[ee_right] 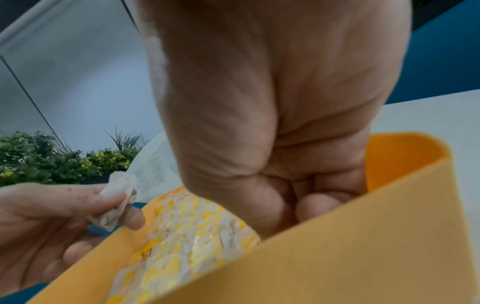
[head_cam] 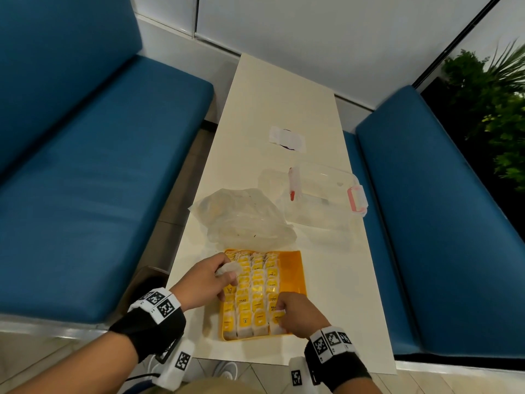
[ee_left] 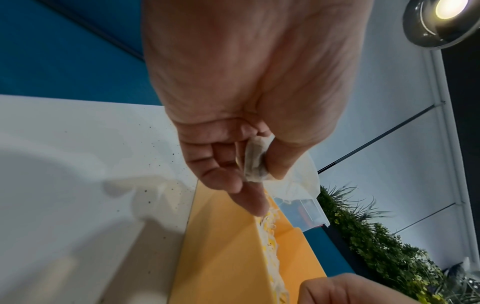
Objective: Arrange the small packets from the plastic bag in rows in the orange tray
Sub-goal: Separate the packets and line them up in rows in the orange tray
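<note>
From the head view, my left hand [head_cam: 208, 280] hangs over the left edge of the shallow orange plastic tray [head_cam: 292, 270], thumb and forefinger pinching a crumpled white paper packet [head_cam: 227, 269]. My right hand [head_cam: 297, 312] is knuckles-up at the tray's near right corner, fingers curled down onto the rows of small white-and-yellow packets [head_cam: 257, 291] that fill four columns. Just beyond the tray lies the crinkled, translucent plastic bag [head_cam: 241, 217], and to its right a clear lidded box [head_cam: 324, 200] on the pale table [head_cam: 272, 95].

From the left wrist, the packet [ee_left: 255, 161] looks soft and wrinkled, squeezed between my thumb and curled fingers [ee_left: 218, 164].

From the right wrist, my fingers [ee_right: 318, 205] are folded into the tray's corner against the glossy packets; whether they grip one I cannot tell.
</note>
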Motion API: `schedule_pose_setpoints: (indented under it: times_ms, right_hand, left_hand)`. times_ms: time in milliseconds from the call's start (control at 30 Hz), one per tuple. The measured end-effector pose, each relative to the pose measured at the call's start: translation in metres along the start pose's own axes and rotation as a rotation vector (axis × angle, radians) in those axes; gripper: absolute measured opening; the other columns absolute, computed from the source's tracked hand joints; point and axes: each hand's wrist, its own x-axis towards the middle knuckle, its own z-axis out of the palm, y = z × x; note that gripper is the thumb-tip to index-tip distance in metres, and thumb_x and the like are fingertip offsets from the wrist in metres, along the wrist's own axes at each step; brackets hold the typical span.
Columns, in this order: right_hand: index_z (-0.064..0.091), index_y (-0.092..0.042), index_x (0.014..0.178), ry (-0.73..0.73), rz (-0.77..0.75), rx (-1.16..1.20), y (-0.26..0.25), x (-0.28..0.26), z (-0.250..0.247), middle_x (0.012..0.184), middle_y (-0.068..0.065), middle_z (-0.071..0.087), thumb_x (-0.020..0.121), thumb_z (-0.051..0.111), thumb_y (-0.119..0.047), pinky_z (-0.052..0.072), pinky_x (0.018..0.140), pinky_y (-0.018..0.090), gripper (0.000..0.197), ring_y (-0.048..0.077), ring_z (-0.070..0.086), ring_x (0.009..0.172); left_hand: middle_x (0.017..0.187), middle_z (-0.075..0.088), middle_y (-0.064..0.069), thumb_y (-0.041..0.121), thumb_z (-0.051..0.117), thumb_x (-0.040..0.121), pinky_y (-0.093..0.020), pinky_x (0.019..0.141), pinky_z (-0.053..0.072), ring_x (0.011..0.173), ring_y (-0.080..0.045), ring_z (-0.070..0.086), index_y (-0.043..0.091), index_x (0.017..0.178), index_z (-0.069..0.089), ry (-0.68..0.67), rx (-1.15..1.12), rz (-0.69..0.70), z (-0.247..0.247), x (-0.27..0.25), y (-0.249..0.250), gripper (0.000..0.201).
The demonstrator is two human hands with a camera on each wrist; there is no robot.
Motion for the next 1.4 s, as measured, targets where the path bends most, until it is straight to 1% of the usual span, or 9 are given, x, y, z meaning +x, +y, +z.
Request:
schedule_pose_setpoints:
  times_ms: [133,400,533,667,800,1000,1100,1200,1400]
  right_hand:
    - [0.049,-0.023,0.096,-0.006,0.030,-0.020,-0.003,0.002,0.003,0.108,-0.001,0.050,0.080,0.065,-0.005,0.041,0.063,0.021,0.028,0.016,0.051,0.092]
    - [0.034,-0.018,0.105,0.016,0.053,-0.036,-0.012,0.002,0.006,0.084,-0.008,0.044,0.077,0.073,-0.011,0.033,0.050,0.017,0.048,0.013,0.050,0.082]
    - [0.040,-0.014,0.123,0.040,0.025,-0.050,-0.020,-0.007,-0.003,0.110,0.002,0.055,0.080,0.072,-0.013,0.043,0.067,0.021,0.054,0.020,0.056,0.102]
    - [0.053,-0.029,0.105,0.324,-0.285,0.153,-0.039,-0.024,-0.035,0.098,-0.010,0.057,0.085,0.067,-0.012,0.047,0.072,0.023,0.030,0.003,0.055,0.081]
    - [0.063,-0.026,0.113,0.423,-0.740,0.161,-0.058,-0.033,-0.054,0.103,-0.011,0.055,0.087,0.060,0.001,0.040,0.076,0.007,0.038,-0.003,0.056,0.091]
    - [0.073,-0.020,0.097,0.452,-0.816,0.135,-0.053,-0.023,-0.056,0.100,-0.009,0.056,0.087,0.064,-0.004,0.035,0.071,0.005,0.021,-0.008,0.053,0.086]
    - [0.073,-0.023,0.093,0.485,-0.808,0.130,-0.052,-0.022,-0.058,0.107,-0.011,0.056,0.088,0.067,-0.011,0.035,0.070,0.005,0.014,-0.010,0.053,0.085]
    - [0.073,-0.020,0.092,0.488,-0.815,0.140,-0.049,-0.023,-0.067,0.097,-0.009,0.062,0.087,0.068,-0.012,0.039,0.071,0.007,0.011,-0.002,0.058,0.082]
    - [0.070,-0.018,0.091,0.578,-0.587,0.053,-0.024,-0.018,-0.088,0.088,-0.006,0.066,0.087,0.070,-0.013,0.050,0.072,0.023,0.007,0.008,0.061,0.079]
  left_hand:
    - [0.092,0.077,0.009,0.024,0.058,0.102,-0.021,0.060,0.050,0.065,-0.024,0.072,0.019,0.100,0.057,0.009,0.007,0.003,0.001,0.001,0.000,0.006]
    - [0.092,0.077,0.010,0.025,0.059,0.101,-0.024,0.062,0.053,0.065,-0.025,0.072,0.018,0.101,0.058,0.023,-0.004,0.001,0.003,0.002,-0.002,0.007]
    - [0.088,0.076,0.000,0.024,0.069,0.096,-0.026,0.062,0.055,0.063,-0.023,0.072,0.009,0.096,0.062,0.025,-0.054,-0.007,0.001,0.001,0.001,0.016]
    - [0.077,0.069,-0.003,0.020,0.075,0.091,-0.020,0.054,0.046,0.060,-0.012,0.063,0.004,0.096,0.068,-0.047,-0.187,-0.020,-0.002,0.002,0.011,0.017]
    - [0.081,0.068,-0.009,0.014,0.074,0.092,-0.023,0.055,0.043,0.060,-0.013,0.056,0.011,0.094,0.069,-0.273,-0.410,-0.044,-0.004,0.007,0.024,0.006]
    - [0.081,0.067,-0.007,0.010,0.070,0.094,-0.021,0.054,0.042,0.057,-0.013,0.053,0.017,0.090,0.066,-0.414,-0.537,-0.068,-0.005,0.008,0.036,0.009]
    - [0.083,0.067,-0.009,0.020,0.072,0.091,-0.022,0.054,0.040,0.058,-0.014,0.054,0.016,0.096,0.066,-0.426,-0.580,-0.089,-0.006,0.008,0.037,0.008]
    - [0.090,0.072,-0.013,0.034,0.069,0.093,-0.023,0.052,0.040,0.060,-0.017,0.057,0.009,0.111,0.062,-0.359,-0.507,-0.130,-0.007,0.010,0.038,0.032]
    - [0.077,0.076,-0.012,0.046,0.075,0.087,-0.024,0.047,0.046,0.054,-0.014,0.065,0.011,0.089,0.059,0.012,-0.015,-0.197,-0.019,0.012,0.020,0.038]
